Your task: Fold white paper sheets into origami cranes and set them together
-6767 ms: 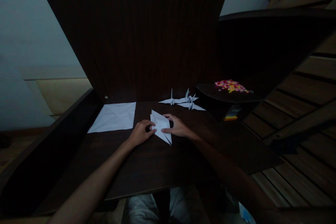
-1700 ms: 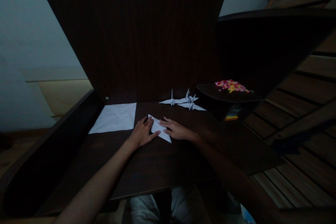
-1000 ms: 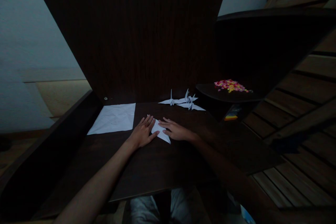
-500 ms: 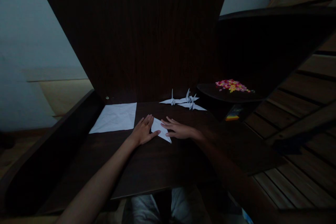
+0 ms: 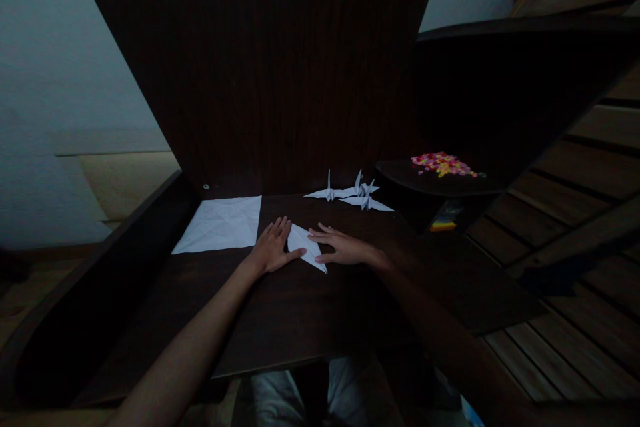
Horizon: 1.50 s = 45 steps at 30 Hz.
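Observation:
A folded piece of white paper (image 5: 303,244), narrowing to a point at its near end, lies flat on the dark wooden desk (image 5: 295,320). My left hand (image 5: 274,247) rests flat at its left edge, thumb on the paper and fingers stretched away from me. From the right, my right hand (image 5: 341,245) reaches over the paper's other edge, with its fingers spread and the tips touching it. Neither hand is closed round the paper. Just beyond, several folded paper cranes (image 5: 366,202) stand against the back panel.
A creased white paper sheet (image 5: 220,224) lies on the desk at the left. On a small curved shelf (image 5: 425,181) at the right is a pile of pink, red and yellow bits (image 5: 443,164). A raised side board (image 5: 100,280) bounds the desk's left.
Almost nothing differs. My left hand's fingers have shifted very slightly, and the whole view has drifted a little; the folded paper keeps its place and shape.

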Each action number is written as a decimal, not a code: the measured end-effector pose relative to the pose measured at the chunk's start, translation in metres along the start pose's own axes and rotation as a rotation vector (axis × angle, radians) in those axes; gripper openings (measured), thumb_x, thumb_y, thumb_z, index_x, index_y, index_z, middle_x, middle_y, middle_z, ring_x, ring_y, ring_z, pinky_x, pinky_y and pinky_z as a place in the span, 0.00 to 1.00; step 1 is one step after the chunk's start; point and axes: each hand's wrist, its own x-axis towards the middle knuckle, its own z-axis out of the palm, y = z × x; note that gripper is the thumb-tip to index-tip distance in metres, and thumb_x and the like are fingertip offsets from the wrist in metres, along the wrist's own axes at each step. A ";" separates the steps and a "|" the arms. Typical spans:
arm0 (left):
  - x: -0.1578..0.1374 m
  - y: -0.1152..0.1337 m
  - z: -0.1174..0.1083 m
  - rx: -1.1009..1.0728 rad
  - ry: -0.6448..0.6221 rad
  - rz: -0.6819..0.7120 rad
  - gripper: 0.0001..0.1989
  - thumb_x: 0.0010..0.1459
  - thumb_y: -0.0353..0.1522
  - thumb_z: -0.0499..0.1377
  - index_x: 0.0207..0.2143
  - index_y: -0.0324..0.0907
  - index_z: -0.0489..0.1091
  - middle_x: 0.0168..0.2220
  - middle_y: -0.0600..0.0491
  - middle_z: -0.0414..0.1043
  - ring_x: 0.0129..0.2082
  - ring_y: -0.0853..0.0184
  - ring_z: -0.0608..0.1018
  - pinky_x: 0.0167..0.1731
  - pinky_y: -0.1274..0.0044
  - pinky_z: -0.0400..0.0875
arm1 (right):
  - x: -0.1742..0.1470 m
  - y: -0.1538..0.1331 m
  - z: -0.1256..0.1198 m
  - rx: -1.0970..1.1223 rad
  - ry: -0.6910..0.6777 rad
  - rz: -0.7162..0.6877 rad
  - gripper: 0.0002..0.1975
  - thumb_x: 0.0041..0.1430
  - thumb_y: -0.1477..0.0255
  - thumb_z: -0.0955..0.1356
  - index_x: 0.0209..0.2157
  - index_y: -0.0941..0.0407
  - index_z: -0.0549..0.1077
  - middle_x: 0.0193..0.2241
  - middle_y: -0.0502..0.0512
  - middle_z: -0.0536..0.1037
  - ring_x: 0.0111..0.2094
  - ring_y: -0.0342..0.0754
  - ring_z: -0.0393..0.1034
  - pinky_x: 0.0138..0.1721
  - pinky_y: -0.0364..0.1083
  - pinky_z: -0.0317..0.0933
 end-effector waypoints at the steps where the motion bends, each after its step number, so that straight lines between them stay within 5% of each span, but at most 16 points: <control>1: 0.000 -0.001 0.001 -0.010 0.008 0.002 0.45 0.54 0.57 0.46 0.62 0.31 0.49 0.64 0.35 0.47 0.64 0.52 0.50 0.60 0.61 0.48 | 0.000 -0.001 0.001 -0.011 -0.002 -0.001 0.36 0.55 0.55 0.66 0.62 0.51 0.53 0.65 0.54 0.47 0.66 0.57 0.30 0.64 0.58 0.32; 13: 0.000 -0.006 0.005 -0.081 0.172 -0.062 0.44 0.54 0.55 0.49 0.62 0.31 0.48 0.65 0.34 0.41 0.64 0.48 0.49 0.58 0.60 0.53 | 0.001 -0.007 0.009 -0.034 0.068 -0.006 0.42 0.45 0.48 0.69 0.60 0.52 0.60 0.65 0.56 0.46 0.66 0.61 0.29 0.63 0.60 0.33; 22: -0.002 -0.002 0.002 -0.158 0.297 -0.161 0.33 0.48 0.50 0.58 0.50 0.37 0.64 0.53 0.40 0.66 0.55 0.50 0.66 0.51 0.62 0.65 | 0.001 -0.019 0.012 -0.047 0.094 -0.115 0.34 0.53 0.53 0.67 0.59 0.53 0.62 0.63 0.55 0.54 0.66 0.54 0.35 0.64 0.55 0.34; 29: -0.002 -0.003 -0.001 -0.190 0.237 -0.015 0.24 0.52 0.46 0.57 0.47 0.41 0.70 0.53 0.45 0.68 0.53 0.52 0.67 0.53 0.60 0.61 | 0.003 -0.022 0.012 -0.090 0.245 -0.091 0.28 0.58 0.58 0.65 0.57 0.55 0.64 0.55 0.60 0.68 0.56 0.53 0.60 0.58 0.53 0.51; 36: -0.007 0.002 -0.008 -0.261 0.021 0.181 0.25 0.56 0.43 0.56 0.55 0.46 0.65 0.58 0.49 0.63 0.59 0.54 0.61 0.57 0.58 0.54 | 0.006 -0.014 0.013 -0.129 0.337 -0.112 0.22 0.61 0.64 0.63 0.56 0.52 0.64 0.58 0.57 0.65 0.58 0.54 0.54 0.57 0.56 0.49; 45: -0.005 -0.011 -0.010 -0.318 0.144 0.095 0.22 0.52 0.44 0.59 0.46 0.43 0.72 0.56 0.47 0.65 0.55 0.55 0.66 0.54 0.61 0.62 | 0.008 -0.007 0.012 -0.233 0.394 0.024 0.18 0.57 0.61 0.67 0.47 0.55 0.71 0.43 0.58 0.74 0.46 0.53 0.64 0.49 0.54 0.50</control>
